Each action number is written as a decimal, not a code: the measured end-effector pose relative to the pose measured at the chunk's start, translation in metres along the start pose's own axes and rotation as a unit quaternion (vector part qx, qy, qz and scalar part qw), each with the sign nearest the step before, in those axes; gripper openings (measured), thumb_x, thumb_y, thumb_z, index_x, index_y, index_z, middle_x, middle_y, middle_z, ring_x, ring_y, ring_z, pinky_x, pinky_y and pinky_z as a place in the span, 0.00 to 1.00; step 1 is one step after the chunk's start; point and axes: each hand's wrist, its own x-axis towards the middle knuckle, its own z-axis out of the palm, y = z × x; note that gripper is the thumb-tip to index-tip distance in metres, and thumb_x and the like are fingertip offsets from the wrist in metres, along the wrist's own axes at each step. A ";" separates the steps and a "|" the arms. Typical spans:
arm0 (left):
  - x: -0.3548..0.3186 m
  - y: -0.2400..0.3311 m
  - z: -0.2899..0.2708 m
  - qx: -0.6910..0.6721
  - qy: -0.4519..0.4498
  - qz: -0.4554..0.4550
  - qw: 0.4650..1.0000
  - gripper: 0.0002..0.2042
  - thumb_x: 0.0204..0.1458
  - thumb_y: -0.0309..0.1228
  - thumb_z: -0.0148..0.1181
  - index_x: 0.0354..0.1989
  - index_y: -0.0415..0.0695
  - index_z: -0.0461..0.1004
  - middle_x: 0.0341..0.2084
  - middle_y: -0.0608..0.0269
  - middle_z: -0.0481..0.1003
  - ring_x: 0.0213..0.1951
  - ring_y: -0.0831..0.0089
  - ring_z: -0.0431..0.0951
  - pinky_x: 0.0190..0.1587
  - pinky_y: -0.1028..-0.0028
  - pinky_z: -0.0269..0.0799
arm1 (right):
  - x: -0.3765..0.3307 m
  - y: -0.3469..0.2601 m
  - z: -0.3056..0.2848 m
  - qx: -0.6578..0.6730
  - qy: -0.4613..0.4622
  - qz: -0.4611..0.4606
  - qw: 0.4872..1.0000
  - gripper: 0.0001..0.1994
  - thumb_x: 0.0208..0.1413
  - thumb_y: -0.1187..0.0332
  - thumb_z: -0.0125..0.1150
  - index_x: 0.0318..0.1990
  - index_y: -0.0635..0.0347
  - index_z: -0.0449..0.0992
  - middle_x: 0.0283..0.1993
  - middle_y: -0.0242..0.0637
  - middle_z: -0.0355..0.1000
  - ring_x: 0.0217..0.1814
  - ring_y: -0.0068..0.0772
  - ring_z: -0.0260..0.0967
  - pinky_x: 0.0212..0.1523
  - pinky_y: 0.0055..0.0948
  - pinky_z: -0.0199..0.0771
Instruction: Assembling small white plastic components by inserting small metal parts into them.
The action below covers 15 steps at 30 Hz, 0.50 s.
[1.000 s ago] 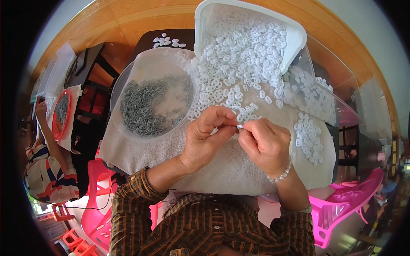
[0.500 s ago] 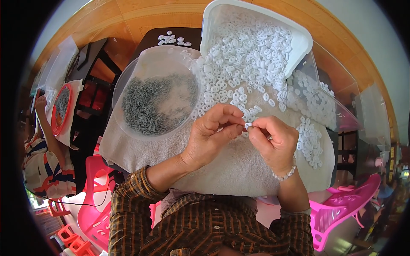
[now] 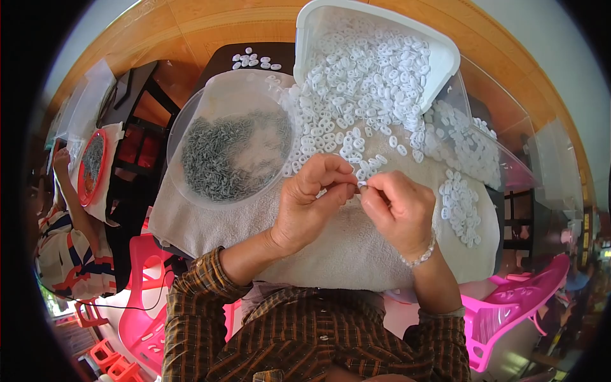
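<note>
Over the cream towel point(image 3: 331, 254), my two hands meet fingertip to fingertip around one small white oval plastic piece point(image 3: 362, 184). My left hand point(image 3: 312, 207) is closed, its thumb and fingers pinching at the piece's left side. My right hand point(image 3: 402, 213) pinches the right side with thumb and forefinger. Fingers cover most of the piece, so any smaller part in it is hidden. Just beyond my fingertips lies a spread of similar white oval pieces with two holes point(image 3: 352, 148). To the left, a round clear tray point(image 3: 172, 143) holds many small grey screw-like parts point(image 3: 213, 159).
A white tub point(image 3: 445, 54) lies tipped at the back, white pieces spilling from it. A clear bin point(image 3: 509, 153) stands at right, near a small heap of pieces point(image 3: 459, 210). Pink chairs point(image 3: 509, 312) flank me. At far left, another person's arm point(image 3: 67, 184) reaches beside a red tray point(image 3: 102, 184).
Both hands have shifted slightly left with the white piece. My right hand has turned a little, and its fingers cover more of the piece.
</note>
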 end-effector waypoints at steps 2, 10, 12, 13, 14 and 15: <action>0.001 0.004 0.000 -0.007 -0.006 -0.017 1.000 0.13 0.53 0.14 0.54 0.47 0.39 0.66 0.39 0.60 0.76 0.40 0.77 0.76 0.44 0.77 0.73 | 0.000 0.003 -0.002 0.083 0.007 0.078 0.994 0.05 0.43 0.78 0.62 0.26 0.61 0.72 0.21 0.35 0.70 0.17 0.28 0.68 0.19 0.23 0.66; 0.005 0.011 0.001 -0.120 -0.011 -0.053 0.991 0.13 0.55 0.17 0.53 0.48 0.40 0.67 0.43 0.56 0.76 0.41 0.71 0.77 0.43 0.73 0.75 | -0.005 0.003 -0.005 0.220 0.011 0.218 0.951 0.03 0.47 0.78 0.62 0.26 0.63 0.74 0.19 0.28 0.70 0.19 0.13 0.64 0.19 0.17 0.62; 0.006 0.010 0.000 -0.130 -0.017 -0.059 0.990 0.14 0.55 0.16 0.52 0.49 0.40 0.67 0.44 0.55 0.75 0.42 0.71 0.77 0.44 0.72 0.75 | -0.005 0.005 -0.005 0.227 0.012 0.223 0.948 0.03 0.47 0.78 0.62 0.26 0.63 0.74 0.19 0.28 0.70 0.19 0.12 0.64 0.19 0.16 0.61; 0.007 0.010 0.001 -0.130 -0.018 -0.060 0.989 0.14 0.55 0.16 0.52 0.49 0.40 0.67 0.44 0.55 0.75 0.42 0.71 0.77 0.44 0.72 0.75 | -0.005 0.006 -0.007 0.230 0.007 0.212 0.950 0.02 0.49 0.79 0.60 0.27 0.65 0.73 0.19 0.28 0.70 0.19 0.13 0.65 0.19 0.15 0.64; 0.008 0.011 0.001 -0.127 -0.016 -0.067 0.989 0.14 0.55 0.16 0.52 0.49 0.40 0.67 0.43 0.55 0.76 0.41 0.72 0.77 0.44 0.73 0.75 | -0.006 0.008 -0.007 0.234 0.003 0.201 0.951 0.01 0.50 0.80 0.58 0.29 0.67 0.73 0.20 0.29 0.69 0.18 0.13 0.66 0.19 0.14 0.66; 0.009 0.011 0.002 -0.124 -0.014 -0.074 0.989 0.14 0.54 0.15 0.52 0.49 0.40 0.67 0.43 0.55 0.76 0.41 0.73 0.77 0.43 0.73 0.75 | -0.006 0.009 -0.008 0.233 0.004 0.203 0.951 0.01 0.50 0.80 0.58 0.29 0.67 0.73 0.20 0.29 0.69 0.18 0.13 0.66 0.19 0.14 0.66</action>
